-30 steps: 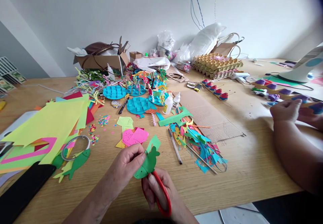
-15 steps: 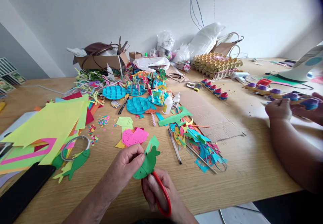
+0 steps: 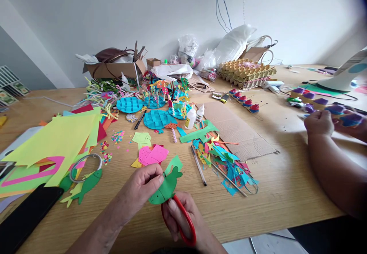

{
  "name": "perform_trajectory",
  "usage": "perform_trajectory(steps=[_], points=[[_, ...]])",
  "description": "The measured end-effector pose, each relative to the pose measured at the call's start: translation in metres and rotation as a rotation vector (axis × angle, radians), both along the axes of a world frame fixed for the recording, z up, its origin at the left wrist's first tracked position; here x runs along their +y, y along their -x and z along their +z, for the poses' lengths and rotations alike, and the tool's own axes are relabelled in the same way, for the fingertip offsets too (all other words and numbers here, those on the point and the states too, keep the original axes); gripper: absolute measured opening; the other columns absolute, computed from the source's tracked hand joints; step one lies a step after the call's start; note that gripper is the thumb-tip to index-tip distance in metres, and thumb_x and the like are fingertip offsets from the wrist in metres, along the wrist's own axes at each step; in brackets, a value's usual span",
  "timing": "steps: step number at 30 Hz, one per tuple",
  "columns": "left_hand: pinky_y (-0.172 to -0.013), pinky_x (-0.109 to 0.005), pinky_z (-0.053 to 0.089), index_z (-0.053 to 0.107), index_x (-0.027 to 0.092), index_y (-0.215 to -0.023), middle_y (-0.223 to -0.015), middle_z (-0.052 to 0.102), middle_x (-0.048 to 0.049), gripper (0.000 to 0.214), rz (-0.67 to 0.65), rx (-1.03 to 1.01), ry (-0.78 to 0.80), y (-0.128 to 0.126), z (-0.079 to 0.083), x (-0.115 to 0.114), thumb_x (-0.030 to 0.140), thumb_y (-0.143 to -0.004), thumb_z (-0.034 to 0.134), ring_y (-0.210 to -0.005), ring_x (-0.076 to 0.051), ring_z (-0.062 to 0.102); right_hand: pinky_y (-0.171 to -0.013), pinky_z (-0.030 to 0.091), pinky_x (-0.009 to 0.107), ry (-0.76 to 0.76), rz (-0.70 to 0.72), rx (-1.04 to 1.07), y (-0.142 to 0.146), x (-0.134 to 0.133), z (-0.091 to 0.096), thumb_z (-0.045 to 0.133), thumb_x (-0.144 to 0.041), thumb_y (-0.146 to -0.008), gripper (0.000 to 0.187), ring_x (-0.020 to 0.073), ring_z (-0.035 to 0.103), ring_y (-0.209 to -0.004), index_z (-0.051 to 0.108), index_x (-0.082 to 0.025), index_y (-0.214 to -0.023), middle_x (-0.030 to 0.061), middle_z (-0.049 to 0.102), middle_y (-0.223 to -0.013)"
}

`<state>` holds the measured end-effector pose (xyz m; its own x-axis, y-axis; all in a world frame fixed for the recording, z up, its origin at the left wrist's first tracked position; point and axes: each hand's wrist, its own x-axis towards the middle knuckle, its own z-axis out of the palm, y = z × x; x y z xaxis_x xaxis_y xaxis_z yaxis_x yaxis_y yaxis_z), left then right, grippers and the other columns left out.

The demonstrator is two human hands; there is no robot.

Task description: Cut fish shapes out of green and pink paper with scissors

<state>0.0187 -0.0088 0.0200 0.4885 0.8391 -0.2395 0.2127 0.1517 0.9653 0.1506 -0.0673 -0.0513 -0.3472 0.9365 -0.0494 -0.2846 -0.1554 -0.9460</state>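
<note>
Where left hand (image 3: 145, 182) pinches, green fish (image 3: 166, 188)

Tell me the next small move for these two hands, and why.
I'd probably tilt the green paper fish slightly with the left hand before any cut: that hand pinches it, the right hand holds the red-handled scissors at the fish's lower edge, and the blades are out of sight, so where they would bite can't be seen.

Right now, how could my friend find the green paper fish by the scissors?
Find the wooden table, then the left hand at its near side, mid-picture. It pinches the paper fish beside red-handled scissors. Unlike the green fish by the tape, this one is held.
</note>
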Motion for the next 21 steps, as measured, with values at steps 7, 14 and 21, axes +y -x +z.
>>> perform_trajectory(steps=[7, 14, 21], points=[[-0.05, -0.022, 0.024, 0.039, 0.019, -0.062, -0.057, 0.033, 0.0068, 0.025, -0.057, -0.008, 0.007, 0.004, 0.001, 0.002, 0.037, -0.079, 0.046, -0.054, -0.01, 0.028, -0.034, 0.021, 0.018, -0.006, 0.022, 0.019, -0.002, -0.001, -0.004, 0.042, -0.061, -0.082, 0.053, 0.0045, 0.028, -0.03, 0.042, -0.018, -0.051, -0.0061, 0.038, -0.036], [-0.051, -0.022, 0.025, 0.041, 0.019, -0.062, -0.059, 0.033, 0.0065, 0.024, -0.101, 0.003, 0.025, 0.008, 0.004, 0.004, 0.035, -0.079, 0.047, -0.055, -0.01, 0.029, -0.033, 0.02, 0.017, -0.007, 0.062, -0.005, -0.006, -0.002, -0.006, 0.042, -0.064, -0.08, 0.053, 0.0035, 0.026, -0.029, 0.043, -0.017, -0.056, -0.0063, 0.039, -0.038], [-0.049, -0.021, 0.024, 0.041, 0.019, -0.062, -0.058, 0.033, 0.0069, 0.024, -0.199, 0.026, 0.042, 0.012, 0.009, 0.011, 0.036, -0.078, 0.048, -0.054, -0.01, 0.028, -0.032, 0.02, 0.017, 0.025, 0.095, -0.048, -0.012, -0.001, 0.001, 0.046, -0.066, -0.077, 0.052, 0.0027, 0.027, -0.028, 0.04, -0.018, -0.057, -0.0078, 0.039, -0.039]])
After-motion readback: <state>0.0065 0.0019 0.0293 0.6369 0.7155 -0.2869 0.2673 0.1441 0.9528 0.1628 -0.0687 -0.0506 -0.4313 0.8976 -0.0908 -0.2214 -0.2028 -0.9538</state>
